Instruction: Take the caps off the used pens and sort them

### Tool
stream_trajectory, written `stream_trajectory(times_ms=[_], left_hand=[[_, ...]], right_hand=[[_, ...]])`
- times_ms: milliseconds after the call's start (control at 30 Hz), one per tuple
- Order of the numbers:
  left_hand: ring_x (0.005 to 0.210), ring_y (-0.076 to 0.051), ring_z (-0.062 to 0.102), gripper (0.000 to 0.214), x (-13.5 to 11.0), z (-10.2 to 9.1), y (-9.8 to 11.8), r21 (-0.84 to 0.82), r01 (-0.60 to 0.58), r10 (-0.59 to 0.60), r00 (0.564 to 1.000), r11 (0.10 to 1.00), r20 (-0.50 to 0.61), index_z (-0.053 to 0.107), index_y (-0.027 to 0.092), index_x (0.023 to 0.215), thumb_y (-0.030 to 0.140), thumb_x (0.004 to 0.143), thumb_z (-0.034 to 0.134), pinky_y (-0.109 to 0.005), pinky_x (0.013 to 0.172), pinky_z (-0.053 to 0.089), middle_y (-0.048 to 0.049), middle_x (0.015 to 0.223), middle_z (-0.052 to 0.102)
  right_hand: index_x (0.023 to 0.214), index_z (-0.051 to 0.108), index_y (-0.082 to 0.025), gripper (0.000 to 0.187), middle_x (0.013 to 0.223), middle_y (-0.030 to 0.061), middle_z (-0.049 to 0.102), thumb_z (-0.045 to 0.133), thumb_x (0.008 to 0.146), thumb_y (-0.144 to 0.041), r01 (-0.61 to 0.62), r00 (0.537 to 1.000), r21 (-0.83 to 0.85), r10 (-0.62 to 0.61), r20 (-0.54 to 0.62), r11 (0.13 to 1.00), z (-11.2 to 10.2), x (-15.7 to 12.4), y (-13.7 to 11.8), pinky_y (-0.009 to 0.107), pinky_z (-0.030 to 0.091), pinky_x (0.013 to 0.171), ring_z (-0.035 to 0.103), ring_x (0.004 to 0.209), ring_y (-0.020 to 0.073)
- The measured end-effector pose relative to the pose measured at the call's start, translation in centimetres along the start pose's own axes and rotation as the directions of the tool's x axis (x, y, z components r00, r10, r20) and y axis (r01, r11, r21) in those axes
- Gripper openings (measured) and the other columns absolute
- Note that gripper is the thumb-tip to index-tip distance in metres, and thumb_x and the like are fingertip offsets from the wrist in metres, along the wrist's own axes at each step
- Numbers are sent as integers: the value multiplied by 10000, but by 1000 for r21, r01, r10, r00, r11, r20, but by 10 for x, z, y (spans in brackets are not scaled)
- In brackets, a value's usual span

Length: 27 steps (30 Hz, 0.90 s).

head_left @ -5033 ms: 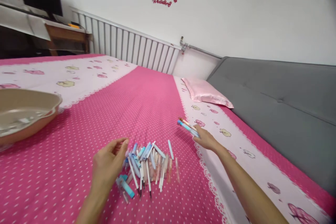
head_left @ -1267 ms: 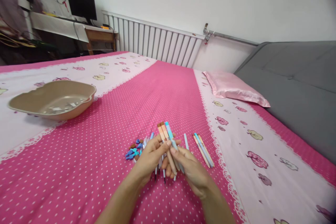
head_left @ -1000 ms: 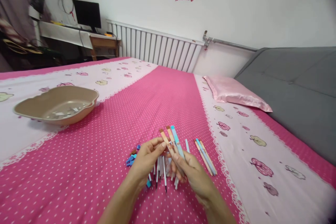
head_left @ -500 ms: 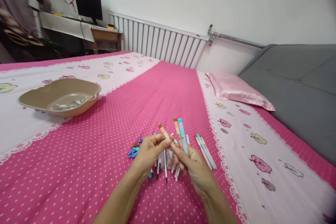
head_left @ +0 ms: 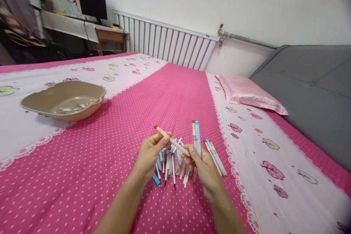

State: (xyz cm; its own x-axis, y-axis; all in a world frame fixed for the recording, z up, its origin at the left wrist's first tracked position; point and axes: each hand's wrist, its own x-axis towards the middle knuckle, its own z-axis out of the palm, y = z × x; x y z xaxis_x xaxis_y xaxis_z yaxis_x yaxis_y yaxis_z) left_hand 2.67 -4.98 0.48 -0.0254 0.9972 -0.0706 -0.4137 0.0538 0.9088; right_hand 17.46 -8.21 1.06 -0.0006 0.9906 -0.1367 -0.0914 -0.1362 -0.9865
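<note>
Between my two hands lies a peach pen (head_left: 177, 144) with a brown end, tilted down to the right. My left hand (head_left: 150, 153) pinches its upper part, and the fingers of my right hand (head_left: 202, 166) grip its lower end. Two more pens stand upright in my right hand: a blue pen (head_left: 197, 135) and a brown-topped peach pen (head_left: 193, 131). Below the hands is a loose heap of pen parts, with thin white refills (head_left: 173, 175) with dark tips and pale tubes, partly hidden by my fingers. Several finished-looking pens (head_left: 215, 156) lie side by side right of my right hand.
A beige basin (head_left: 64, 100) with small white pieces inside sits at the left on the pink dotted bedspread (head_left: 153, 98). A pink pillow (head_left: 249, 93) lies against the grey headboard (head_left: 309, 76). Behind the bed are a white radiator (head_left: 164, 40) and a desk with a monitor (head_left: 91, 3).
My left hand has moved left and slightly down, and the peach pen now lies flatter between both hands. My right hand's two upright pens have shifted right. Small caps at the left are now mostly hidden.
</note>
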Motion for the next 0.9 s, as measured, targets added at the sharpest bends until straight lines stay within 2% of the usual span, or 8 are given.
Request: stream_trajectory(times_ms=[167,233,333,467,600,733,833,900], left_hand=[[615,-110,539,325,0,-4,5,-23,-5,6,999,1000,50,719,145,855,362,616,754,-230,625,428,-33,690,643],[609,-105,537,317,0,-3,4,-23,-2,3,999,1000,41,722,151,844,356,606,762,-225,621,426,-26,686,644],[588,-99,532,299,1,-2,2,-24,-3,3,1000,1000,0,723,147,788,359,583,775,-218,600,422,-14,656,635],[578,-97,537,296,2,-1,1,-44,3,-4,1000,999,-27,710,134,738,371,575,780,-212,589,426,-8,625,617],[581,-92,538,311,2,-1,3,-106,11,-17,998,994,-57,710,136,744,354,542,801,-210,583,432,-5,639,623],[595,-95,547,335,2,-1,4,-149,16,-25,998,989,-57,720,127,753,339,513,817,-206,578,443,-23,670,638],[593,-92,547,312,1,-1,4,-149,7,-11,999,989,-32,723,130,758,332,535,808,-201,570,449,-22,674,636],[593,-87,547,298,1,-1,4,-143,1,-6,999,990,-33,723,134,757,325,544,805,-193,568,451,-19,679,638]], right_hand=[[657,565,-145,422,446,-57,461,634,699,-559,-158,983,49,153,99,986,-1,-1,-5,177,177,347,267,340,28],[706,582,-148,385,460,-69,463,687,667,-517,-143,988,84,137,71,986,-1,-1,-3,171,220,355,283,349,27],[844,610,-158,373,566,-43,553,747,630,-431,-50,999,100,50,7,994,-1,0,3,197,368,431,436,422,62],[780,581,-181,342,559,-50,557,804,565,-326,-12,1000,144,15,-16,990,-3,-1,5,242,440,480,522,459,104],[728,557,-184,371,560,-70,532,829,517,-321,-80,996,282,90,-23,956,-2,-2,-2,184,347,358,411,371,43],[814,594,-153,413,525,-67,516,777,584,-442,-153,984,277,173,-50,949,2,0,-6,162,189,282,249,311,2],[844,599,-138,443,570,-34,584,765,591,-461,-195,980,244,197,15,950,3,2,-2,163,175,280,230,301,-6],[803,596,-141,409,574,-34,587,776,583,-435,-174,984,241,175,17,955,3,2,1,158,233,298,301,316,7]])
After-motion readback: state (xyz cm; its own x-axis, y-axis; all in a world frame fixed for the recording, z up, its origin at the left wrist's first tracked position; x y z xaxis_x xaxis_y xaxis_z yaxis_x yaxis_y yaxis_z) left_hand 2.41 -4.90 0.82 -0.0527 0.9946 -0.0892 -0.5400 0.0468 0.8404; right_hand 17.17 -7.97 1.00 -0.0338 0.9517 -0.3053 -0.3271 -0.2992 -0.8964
